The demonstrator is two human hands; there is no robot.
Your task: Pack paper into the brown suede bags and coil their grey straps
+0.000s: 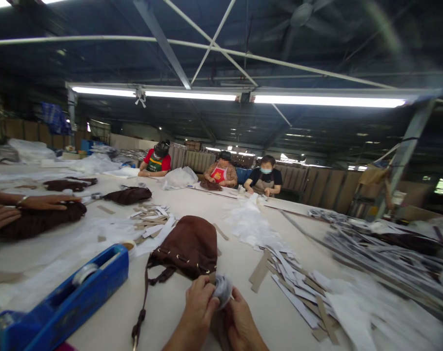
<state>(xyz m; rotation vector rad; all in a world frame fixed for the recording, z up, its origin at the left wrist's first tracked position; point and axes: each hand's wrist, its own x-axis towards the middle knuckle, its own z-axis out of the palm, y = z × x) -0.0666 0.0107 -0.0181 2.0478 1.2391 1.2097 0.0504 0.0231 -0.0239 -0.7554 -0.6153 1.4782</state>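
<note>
A small crumpled bundle of pale grey, filmy material (223, 288) is pinched between both my hands at the front of the table. The fingers of my left hand (199, 304) close on its left side, with a bit of tan strip by them. My right hand (239, 317) grips it from the right, its fingertips partly hidden. Just beyond my hands lies a brown drawstring bag (192, 243) with metal eyelets along its gathered edge. Its strap (143, 297) trails down the left side toward the table's near edge.
A blue tape dispenser (68, 297) stands at the left front. Piles of white and tan strips (298, 287) lie right and beyond the bag. A co-worker's hands (42, 202) rest on a brown bag (42, 219) at left. Three people work across the white table (170, 331).
</note>
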